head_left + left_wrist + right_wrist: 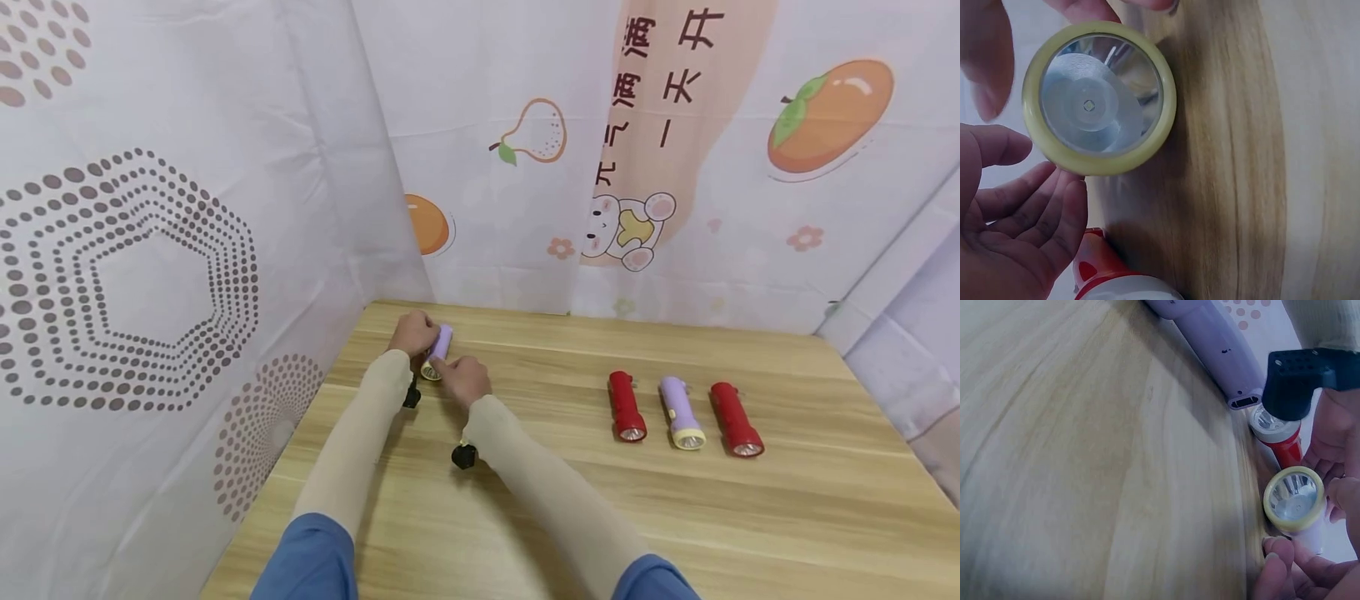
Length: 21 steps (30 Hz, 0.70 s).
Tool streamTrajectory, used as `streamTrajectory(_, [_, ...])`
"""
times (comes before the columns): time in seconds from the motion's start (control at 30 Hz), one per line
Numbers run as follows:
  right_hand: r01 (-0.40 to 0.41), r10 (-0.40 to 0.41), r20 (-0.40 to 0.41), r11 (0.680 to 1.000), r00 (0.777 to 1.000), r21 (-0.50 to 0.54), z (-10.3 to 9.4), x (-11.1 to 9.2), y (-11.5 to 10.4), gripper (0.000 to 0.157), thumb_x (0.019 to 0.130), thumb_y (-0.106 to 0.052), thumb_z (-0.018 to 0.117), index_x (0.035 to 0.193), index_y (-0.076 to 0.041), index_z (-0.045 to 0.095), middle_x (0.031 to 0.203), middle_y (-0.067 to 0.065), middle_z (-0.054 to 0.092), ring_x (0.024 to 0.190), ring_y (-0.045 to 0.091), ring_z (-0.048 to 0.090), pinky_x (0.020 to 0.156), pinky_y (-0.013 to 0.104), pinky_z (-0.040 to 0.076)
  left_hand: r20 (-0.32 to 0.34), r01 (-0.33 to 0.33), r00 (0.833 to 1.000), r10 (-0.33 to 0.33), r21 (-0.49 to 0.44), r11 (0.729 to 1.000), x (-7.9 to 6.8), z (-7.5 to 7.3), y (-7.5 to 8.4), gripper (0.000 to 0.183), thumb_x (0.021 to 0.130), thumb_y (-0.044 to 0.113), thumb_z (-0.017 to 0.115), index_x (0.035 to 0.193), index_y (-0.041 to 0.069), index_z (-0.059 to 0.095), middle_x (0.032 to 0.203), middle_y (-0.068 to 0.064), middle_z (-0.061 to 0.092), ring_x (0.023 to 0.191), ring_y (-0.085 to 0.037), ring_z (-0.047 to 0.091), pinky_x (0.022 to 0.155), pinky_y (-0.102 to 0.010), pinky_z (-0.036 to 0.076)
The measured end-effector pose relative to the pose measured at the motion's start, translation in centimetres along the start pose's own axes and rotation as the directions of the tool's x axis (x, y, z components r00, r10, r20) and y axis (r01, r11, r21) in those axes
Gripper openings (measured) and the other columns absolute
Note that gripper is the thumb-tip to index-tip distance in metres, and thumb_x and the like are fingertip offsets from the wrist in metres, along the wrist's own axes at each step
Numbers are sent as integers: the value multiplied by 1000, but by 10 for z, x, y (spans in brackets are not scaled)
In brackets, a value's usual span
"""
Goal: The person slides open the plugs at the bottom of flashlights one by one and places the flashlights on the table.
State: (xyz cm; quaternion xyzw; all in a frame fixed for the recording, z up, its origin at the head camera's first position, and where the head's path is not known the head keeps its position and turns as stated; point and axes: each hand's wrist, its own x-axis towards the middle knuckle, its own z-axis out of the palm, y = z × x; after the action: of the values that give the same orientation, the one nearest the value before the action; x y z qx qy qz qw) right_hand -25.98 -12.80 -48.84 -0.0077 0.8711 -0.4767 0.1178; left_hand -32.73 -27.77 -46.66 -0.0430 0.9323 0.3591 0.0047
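Note:
A purple flashlight (pixel 444 340) with a pale yellow rim lies on the wooden table between both hands, its lens facing the wearer. My left hand (pixel 415 333) is on its left side. In the left wrist view, that hand's fingertips (pixel 1054 172) are right at the lens rim, the thumb apart from it. My right hand (pixel 467 381) is on the other side, close by the flashlight's head, fingers loosely bent near the tabletop in the right wrist view. Beside the purple one, a red flashlight (pixel 1100 262) with a white rim shows, hidden from the head view by my left hand.
To the right on the table (pixel 555 500) lie a red flashlight (pixel 626 406), a purple flashlight (pixel 681 410) and another red flashlight (pixel 735 417). A purple handle (pixel 1222 356) with a slotted end shows near the left wrist. Printed curtains (pixel 465 167) stand behind and left.

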Motion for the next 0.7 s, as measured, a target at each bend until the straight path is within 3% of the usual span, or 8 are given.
streamTrajectory(0.13, [-12,12,-2,1000,1000,12,5,2,-2,60,96,-56,65,54,-18,47,48,-6,37,45,10,32,41,27,26,3,-10,1000,10,22,1000,1,0,-1,36,91,10,54,57,13,44,49,2,36,42,-13,37,43,-28,35])
streamTrajectory(0.33, [-19,19,4,999,1000,41,4,3,-3,51,96,-49,69,66,-8,69,54,-3,54,48,10,43,42,26,33,24,20,999,-20,27,999,1,1,1,30,96,12,55,67,4,60,52,-2,45,45,-15,43,44,-28,38])
streamTrajectory(0.5, [-25,24,14,998,1000,63,4,4,-2,47,94,-47,72,72,-5,73,56,-2,56,49,11,45,42,26,34,16,15,1000,-16,32,999,2,0,1,26,97,17,55,103,0,75,88,-14,70,72,-24,62,62,-34,52])
streamTrajectory(0.6, [-18,18,1,998,1000,59,5,4,0,47,93,-47,74,72,-6,72,58,-3,55,50,11,45,42,26,35,24,-3,1000,2,33,999,2,-1,1,34,101,21,55,122,0,71,116,-19,70,96,-30,65,82,-40,55])
streamTrajectory(0.7, [3,-2,-12,998,1000,61,5,4,0,45,92,-48,75,74,-7,73,61,-3,58,51,11,48,43,26,37,26,-10,1000,9,25,1000,2,-3,2,37,104,24,53,128,1,68,127,-20,67,107,-34,63,93,-45,53])
